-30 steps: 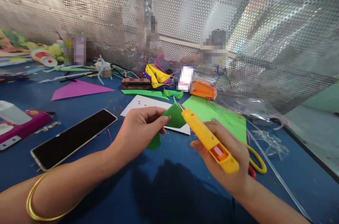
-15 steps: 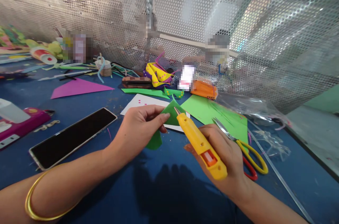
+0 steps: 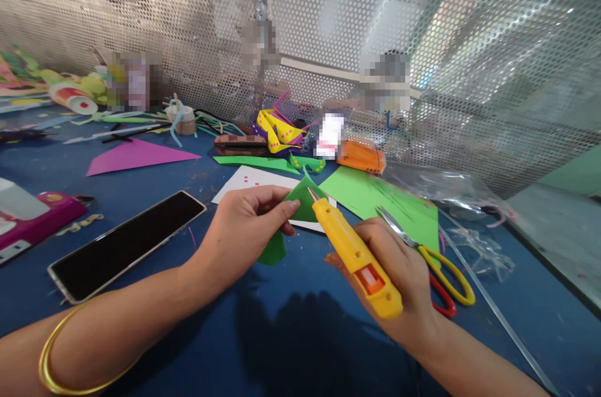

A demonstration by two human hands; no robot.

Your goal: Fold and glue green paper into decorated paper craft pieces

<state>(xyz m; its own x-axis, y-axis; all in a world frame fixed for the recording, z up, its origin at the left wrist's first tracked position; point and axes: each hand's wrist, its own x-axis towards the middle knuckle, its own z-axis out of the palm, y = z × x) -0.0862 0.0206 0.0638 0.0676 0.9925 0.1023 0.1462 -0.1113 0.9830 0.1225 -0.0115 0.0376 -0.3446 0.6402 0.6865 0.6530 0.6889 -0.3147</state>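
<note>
My left hand (image 3: 253, 215) pinches a piece of green paper (image 3: 305, 200) between thumb and fingers, above the blue table. Part of the paper hangs below my fingers. In my right hand (image 3: 399, 265) is a yellow hot glue gun (image 3: 357, 253), its metal nozzle pointing up and left. The nozzle tip is at the upper part of the green paper; whether it touches cannot be made out. Behind the paper lies a white sheet (image 3: 237, 181) with small pink marks. Scissors (image 3: 439, 265) with yellow and red handles lie just right of my right hand.
A phone (image 3: 131, 240) and a magenta power strip (image 3: 51, 212) lie to the left. Light green paper (image 3: 394, 196), an orange packet (image 3: 360, 156), a brown pouch (image 3: 240, 145) and purple paper (image 3: 141, 158) lie further back. A perforated metal screen (image 3: 197, 21) closes off the far side.
Hardly anything differs. The view has shifted very slightly; both hands, the green paper and the glue gun keep nearly the same position.
</note>
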